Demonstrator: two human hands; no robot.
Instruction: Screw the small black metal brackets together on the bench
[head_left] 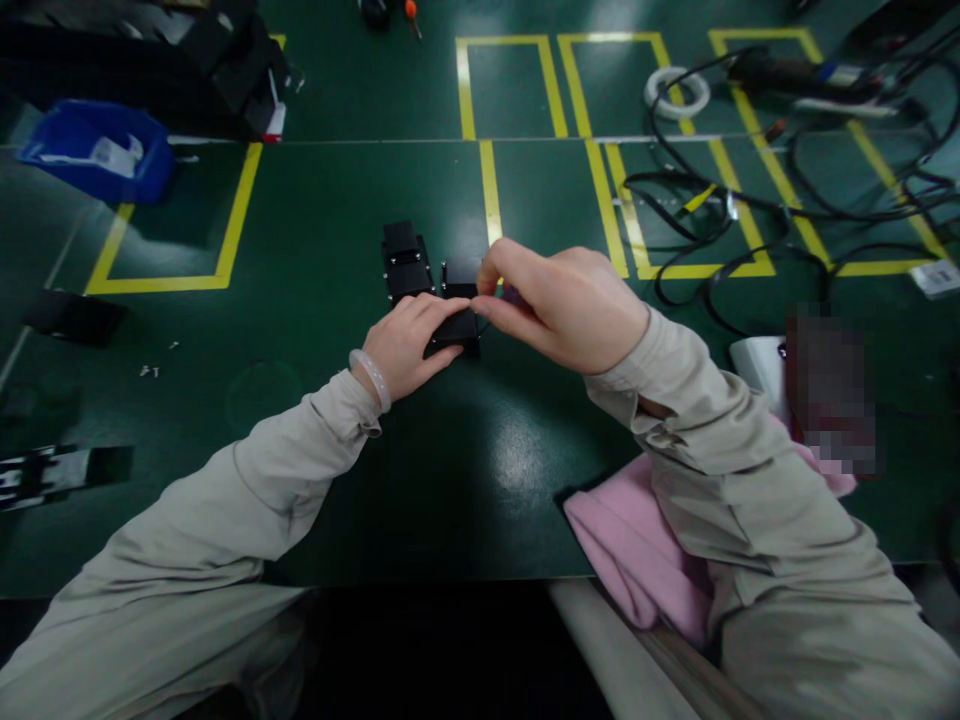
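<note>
Two black blocky units (407, 272) side by side on the surface (322, 230), one blue bin (97, 155) off left. Left hand (409, 342) lies spread over the right unit; right hand's (559, 305) fingers pinch together, can't tell on what.

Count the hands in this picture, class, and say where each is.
2: the left hand on a black part, the right hand at that part's right side.
</note>
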